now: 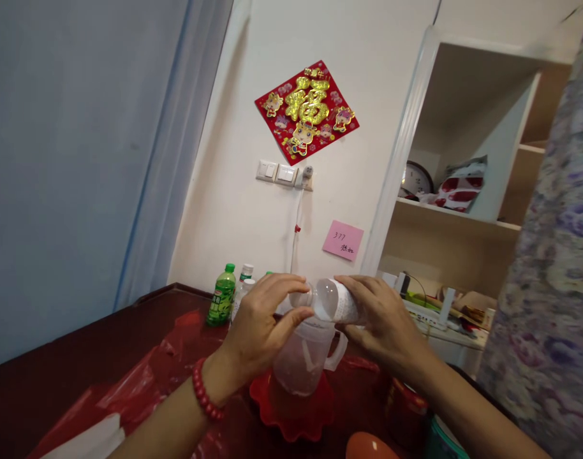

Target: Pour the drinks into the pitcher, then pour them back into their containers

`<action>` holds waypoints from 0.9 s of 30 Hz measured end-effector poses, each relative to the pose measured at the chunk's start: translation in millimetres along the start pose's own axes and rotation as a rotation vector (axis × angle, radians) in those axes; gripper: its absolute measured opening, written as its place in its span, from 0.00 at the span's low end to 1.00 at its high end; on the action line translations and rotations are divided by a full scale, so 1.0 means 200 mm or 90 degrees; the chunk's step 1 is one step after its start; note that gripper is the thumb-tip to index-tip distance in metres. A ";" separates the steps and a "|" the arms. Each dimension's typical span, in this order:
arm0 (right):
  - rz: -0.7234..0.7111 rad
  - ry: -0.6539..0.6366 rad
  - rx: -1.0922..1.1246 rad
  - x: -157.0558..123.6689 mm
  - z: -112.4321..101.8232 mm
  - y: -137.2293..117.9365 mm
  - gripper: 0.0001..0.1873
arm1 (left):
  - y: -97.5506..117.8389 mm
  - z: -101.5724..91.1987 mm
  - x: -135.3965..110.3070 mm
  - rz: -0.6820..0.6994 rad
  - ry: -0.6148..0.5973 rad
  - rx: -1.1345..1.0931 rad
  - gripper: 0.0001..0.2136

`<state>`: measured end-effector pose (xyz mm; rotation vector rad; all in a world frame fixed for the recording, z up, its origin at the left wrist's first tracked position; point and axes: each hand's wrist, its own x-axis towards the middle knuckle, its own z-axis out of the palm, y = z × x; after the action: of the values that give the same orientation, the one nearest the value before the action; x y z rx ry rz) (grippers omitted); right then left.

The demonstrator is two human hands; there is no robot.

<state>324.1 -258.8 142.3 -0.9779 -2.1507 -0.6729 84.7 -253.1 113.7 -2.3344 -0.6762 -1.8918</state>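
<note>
My left hand [260, 319], with a red bead bracelet at the wrist, is closed around a small clear container [302, 297], mostly hidden by the fingers. In my right hand [384, 312] is a white printed cup [343, 302], tipped on its side with its opening towards the left hand. The two vessels meet or nearly meet, mouth towards mouth; whether they touch I cannot tell. Just below them stands a translucent plastic jug [298, 363], its handle on the right. The jug rests on a red wavy-edged tray [294, 424].
A green drink bottle [222, 296] and white-capped bottles [246, 277] stand behind my left hand. Red plastic film [143, 376] covers part of the dark table [23, 395]. An orange rounded object [370, 447] and a red can [406, 408] are at the near right.
</note>
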 end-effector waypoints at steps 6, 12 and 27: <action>-0.017 0.023 -0.023 0.02 -0.02 -0.06 0.30 | -0.05 -0.01 0.01 -0.227 0.040 -0.167 0.16; -0.017 0.035 0.000 0.03 -0.02 -0.07 0.36 | -0.04 -0.07 0.03 -0.319 -0.094 -0.289 0.15; 0.140 -0.208 0.647 -0.03 -0.07 -0.08 0.31 | 0.13 -0.27 0.32 -0.019 -0.334 -0.076 0.16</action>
<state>320.0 -280.2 144.3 -0.7308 -2.1655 0.6959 55.0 -275.0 192.3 -2.9433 -0.6450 -1.3551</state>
